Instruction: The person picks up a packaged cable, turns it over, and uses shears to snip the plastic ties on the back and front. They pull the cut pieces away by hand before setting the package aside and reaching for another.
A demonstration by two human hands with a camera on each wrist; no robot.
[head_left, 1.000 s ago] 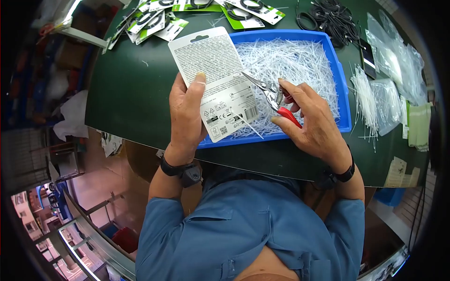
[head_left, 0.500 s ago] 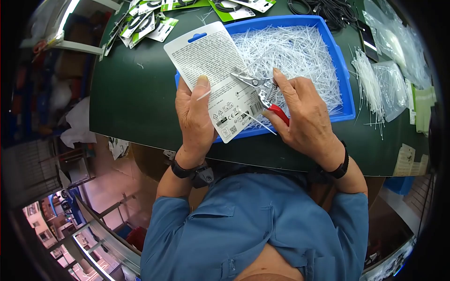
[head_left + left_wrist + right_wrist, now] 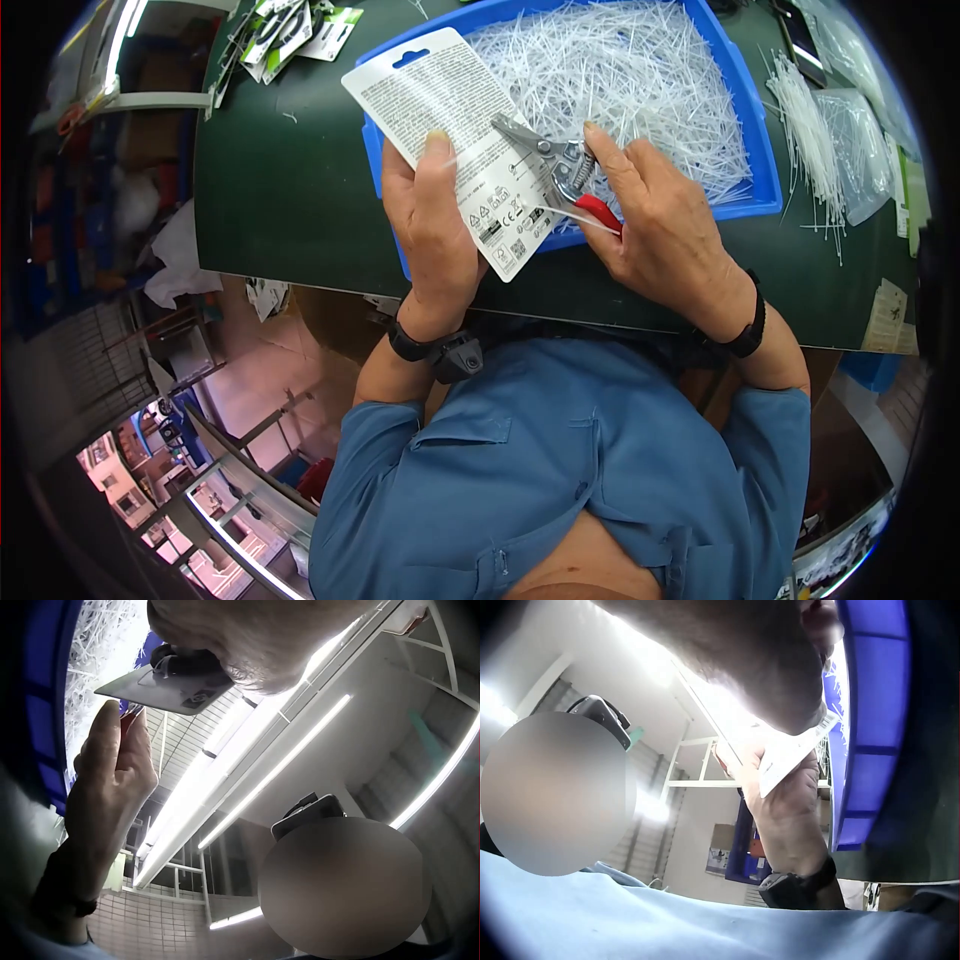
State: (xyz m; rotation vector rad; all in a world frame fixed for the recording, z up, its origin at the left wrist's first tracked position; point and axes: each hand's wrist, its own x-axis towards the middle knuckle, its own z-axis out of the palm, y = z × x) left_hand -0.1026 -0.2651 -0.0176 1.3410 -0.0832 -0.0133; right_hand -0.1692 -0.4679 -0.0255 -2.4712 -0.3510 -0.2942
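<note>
Grips a printed card [image 3: 435,95] with the left hand [image 3: 437,235], pressing the thumb on its face, over the near left part of the blue tray [image 3: 769,185]. Holds a red-handled cutter [image 3: 565,170] in the right hand [image 3: 668,215], with fingers curled and clamped on it, also over the near side of the tray. Can't tell whether the cutter's tip touches the card or only passes above it.

Compared with a second ago, now overlaps further across the card with the tip, instead of just meeting its right edge. Also brings the loose end of the white tie [image 3: 572,213] beside the red handle and right thumb, rather than leaving it hanging apart below. Seems to draw card, tie and cutter closer for handling together.

Shows white strips [image 3: 620,75] inside the tray, packets [image 3: 285,35] left of it on the green bench [image 3: 285,190], and a bundle of ties [image 3: 805,130] and a clear bag [image 3: 853,150] right of it.
</note>
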